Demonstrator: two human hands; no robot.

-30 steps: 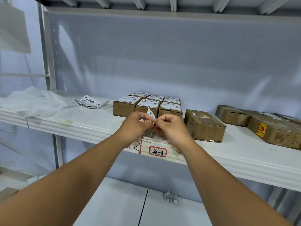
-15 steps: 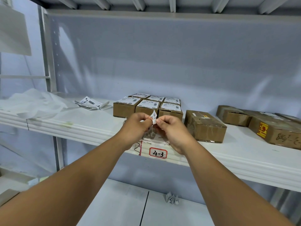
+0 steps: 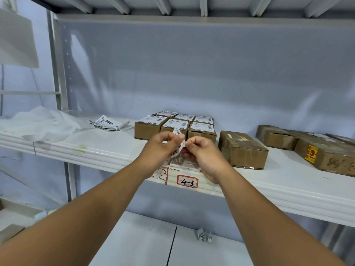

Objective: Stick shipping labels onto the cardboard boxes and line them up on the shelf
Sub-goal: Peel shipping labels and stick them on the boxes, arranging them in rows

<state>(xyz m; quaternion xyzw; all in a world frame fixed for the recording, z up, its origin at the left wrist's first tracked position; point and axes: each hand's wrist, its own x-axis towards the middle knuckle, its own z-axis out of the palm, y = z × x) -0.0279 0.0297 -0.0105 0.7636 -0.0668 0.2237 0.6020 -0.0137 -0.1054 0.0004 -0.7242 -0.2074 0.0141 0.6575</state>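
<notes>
Both my hands are raised in front of the white shelf [image 3: 107, 150], pinching one shipping label [image 3: 178, 144] between them. My left hand [image 3: 161, 148] holds the label's left part, which curls down with a barcode showing. My right hand [image 3: 203, 154] pinches its right edge. Behind the hands stands a tight block of several small cardboard boxes [image 3: 148, 128] with labels on top. A bare cardboard box [image 3: 242, 150] without a shipping label sits just to the right of my right hand.
More worn boxes [image 3: 326, 156] lie at the shelf's far right. Loose labels [image 3: 107, 122] and crumpled white backing paper [image 3: 38, 123] lie on the left. A "4-3" tag [image 3: 187, 181] marks the shelf edge. A crumpled paper scrap [image 3: 203, 235] lies on the lower surface.
My hands have drawn slightly apart, and the label has opened out between them, its barcode side now showing below my left fingers.
</notes>
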